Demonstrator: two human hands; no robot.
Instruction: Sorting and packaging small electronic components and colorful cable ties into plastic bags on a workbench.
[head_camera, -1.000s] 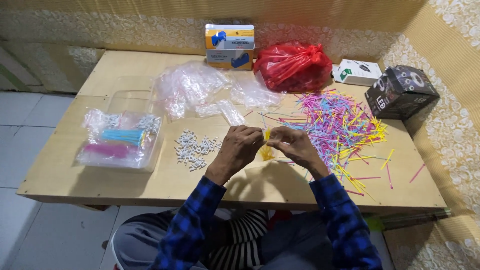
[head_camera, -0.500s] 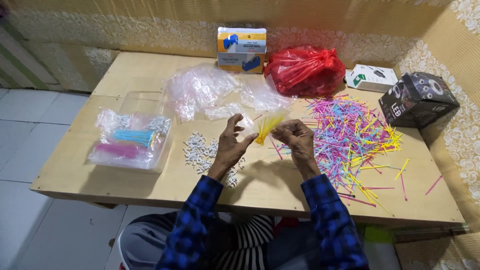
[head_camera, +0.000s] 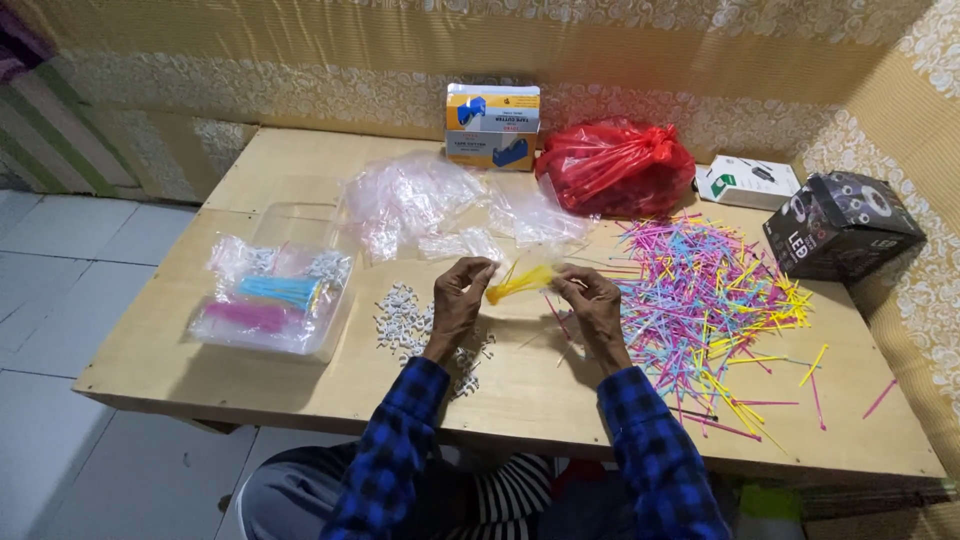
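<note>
My left hand (head_camera: 458, 296) and my right hand (head_camera: 590, 302) hold a small bundle of yellow cable ties (head_camera: 520, 281) between them, above the middle of the wooden table (head_camera: 300, 170). Each hand pinches one end of the bundle. A big loose heap of pink, blue, yellow and green cable ties (head_camera: 700, 290) lies right of my right hand. A scatter of small white clips (head_camera: 405, 320) lies under and left of my left hand.
A clear plastic tray (head_camera: 275, 295) with bagged blue and pink ties sits at left. Empty clear bags (head_camera: 420, 200) lie behind my hands. At the back stand a blue and yellow box (head_camera: 492, 125), a red plastic bag (head_camera: 615, 165), a white box (head_camera: 748, 182) and a black box (head_camera: 840, 222).
My hands have lifted the yellow bundle slightly and spread it sideways between them. The camera view has shifted a little to the left and nearer.
</note>
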